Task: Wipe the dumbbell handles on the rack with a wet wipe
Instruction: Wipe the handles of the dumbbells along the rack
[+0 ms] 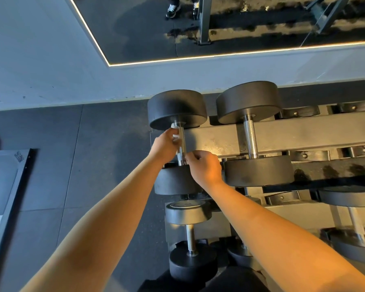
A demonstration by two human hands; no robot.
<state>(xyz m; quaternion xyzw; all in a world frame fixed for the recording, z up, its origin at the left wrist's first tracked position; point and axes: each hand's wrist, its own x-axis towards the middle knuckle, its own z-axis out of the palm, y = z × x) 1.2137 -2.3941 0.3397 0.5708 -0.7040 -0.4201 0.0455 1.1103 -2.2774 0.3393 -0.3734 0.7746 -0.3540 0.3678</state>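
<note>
Handle [181,144] runs front-to-back, wipe [175,131] at far end.

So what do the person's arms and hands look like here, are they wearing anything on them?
Both forearms are bare as far as the frame shows: no sleeves, no gloves. The left hand and the right hand show no watch, bracelet or ring that I can make out. Dark clothing shows at the bottom edge between the arms.

- We note the dumbbell [178,142]: black round heads, knurled steel handle [181,144], lying across the rack [282,131] top tier, leftmost.
- We see the white wet wipe [175,134] bunched against the handle's left side, near the far head.
</note>
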